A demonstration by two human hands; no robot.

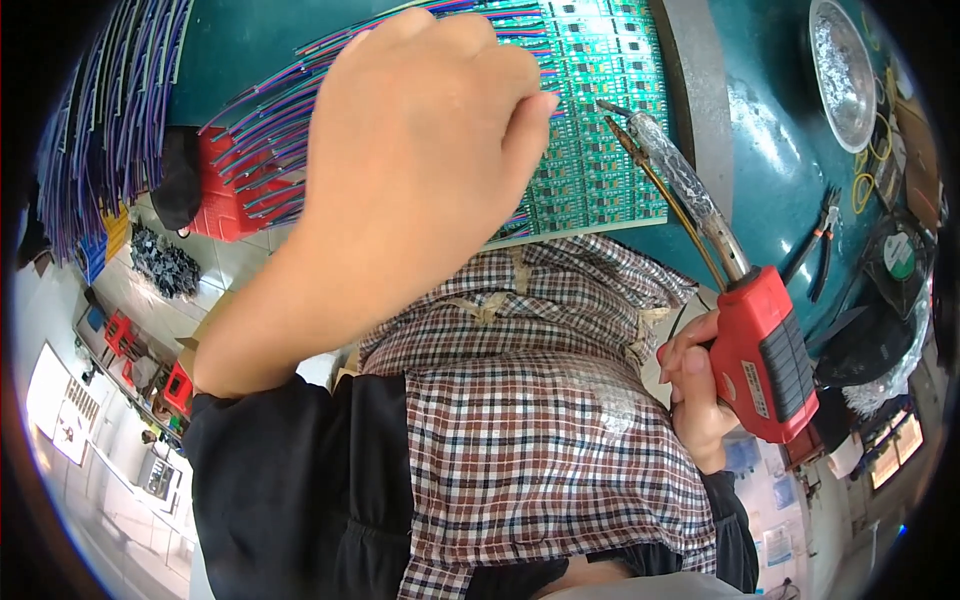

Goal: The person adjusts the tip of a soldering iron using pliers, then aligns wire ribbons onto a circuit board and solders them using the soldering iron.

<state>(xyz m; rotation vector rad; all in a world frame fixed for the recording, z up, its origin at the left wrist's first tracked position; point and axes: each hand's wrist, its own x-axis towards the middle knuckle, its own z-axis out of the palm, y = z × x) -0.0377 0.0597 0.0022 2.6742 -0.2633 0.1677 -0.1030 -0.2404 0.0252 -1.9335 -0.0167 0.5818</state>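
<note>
My right hand (697, 395) grips a red soldering gun (762, 350) by its handle. Its grey, scorched iron barrel (680, 170) and a thin brass-coloured solder feed tube (668, 190) reach up and left over a green panel of small circuit boards (600, 175). Both tips hover near the panel's middle. Above the panel's left part is my left hand (425, 140), back upward, fingers curled in and thumb close to them. What its fingertips hold is hidden beneath the hand. Rows of thin multicoloured wires (265, 135) run from the panel out to the left, past that hand.
A grey metal bar (700, 90) lies along the panel's right side on the green table (755, 190). Farther right are a metal bowl (843, 75), pliers (825, 240) and a black spool (895, 260). More wire bundles (115, 110) hang at far left, near a red stool (225, 195).
</note>
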